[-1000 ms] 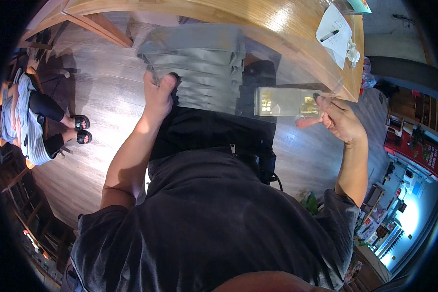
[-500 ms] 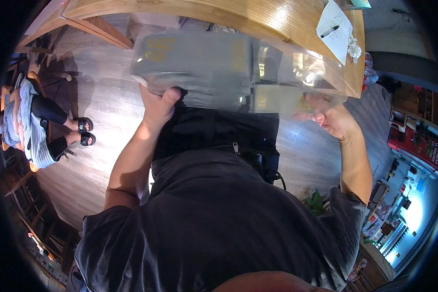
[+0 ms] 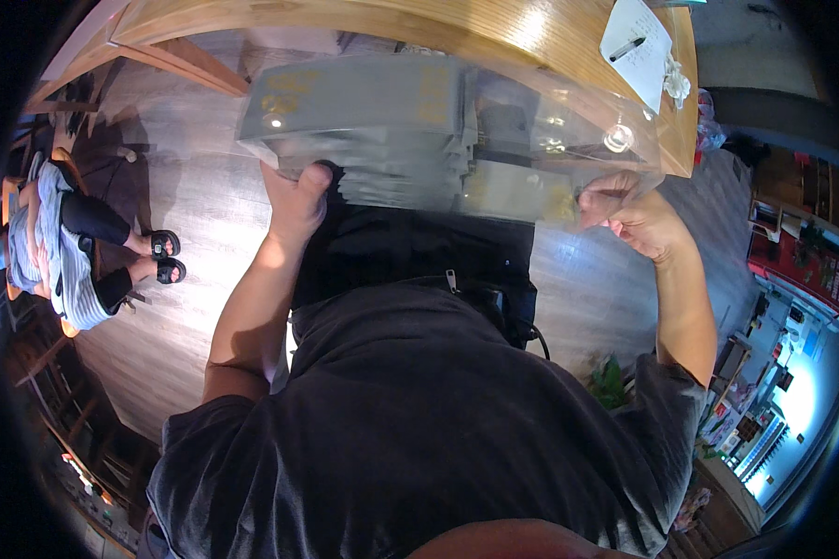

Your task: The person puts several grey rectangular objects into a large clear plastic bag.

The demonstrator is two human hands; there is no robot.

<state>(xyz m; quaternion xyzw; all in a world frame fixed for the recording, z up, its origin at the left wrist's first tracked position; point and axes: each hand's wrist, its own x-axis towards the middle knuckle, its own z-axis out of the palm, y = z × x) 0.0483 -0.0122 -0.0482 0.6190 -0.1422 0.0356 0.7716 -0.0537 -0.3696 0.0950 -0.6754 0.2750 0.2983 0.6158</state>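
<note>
A thick stack of grey, flat packets with gold print [image 3: 364, 98] is up in front of my body, below the wooden table's edge. My left hand [image 3: 294, 205] grips its left end, thumb on the near side and fingers hidden beneath. To the right of the stack spreads a clear plastic bag [image 3: 569, 116], shiny and partly see-through. One paler packet with gold marks [image 3: 508, 191] sticks out rightward from the near side of the stack. My right hand [image 3: 639, 219] is closed on the bag's plastic by that packet's right end; whether it also pinches the packet is unclear.
The wooden table [image 3: 345, 19] runs across the top, bearing a sheet of written paper [image 3: 639, 70], a black pen [image 3: 626, 49] and a white flower-shaped object [image 3: 676, 84]. At left, a person [image 3: 75, 233] sits on a chair. Shelves [image 3: 755, 419] stand at right.
The stack has shifted slightly left, and its layered edges show more clearly. My left hand went with it. My right hand stays at the bag, its fingers a little changed.
</note>
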